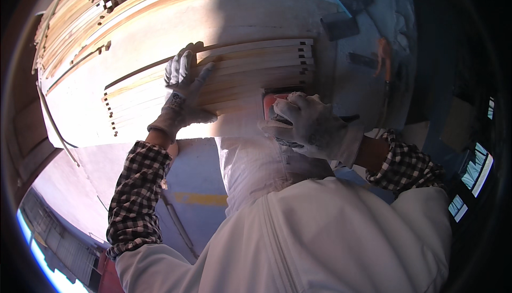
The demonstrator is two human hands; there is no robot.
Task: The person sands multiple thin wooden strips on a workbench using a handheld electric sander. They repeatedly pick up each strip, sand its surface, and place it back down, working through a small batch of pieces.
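Several pale wooden slats [248,69] lie side by side on the worktable, with notched ends at left and right. Across their middle rests my left hand [185,89], in a grey-white work glove, fingers spread and palm down. My right hand [312,123], gloved too, is closed around a red and black power sander [276,103] at the near right part of the slats. The sander's underside is hidden, and my fingers cover much of its body.
More wooden strips [76,25] are stacked at the far left of the worktable [272,17]. Dark flat sheets [340,25] lie at the back right. Nearer on the right are an orange-handled tool [384,57] and a dark flat piece [362,59]. A cord or hose [52,115] hangs at the left edge.
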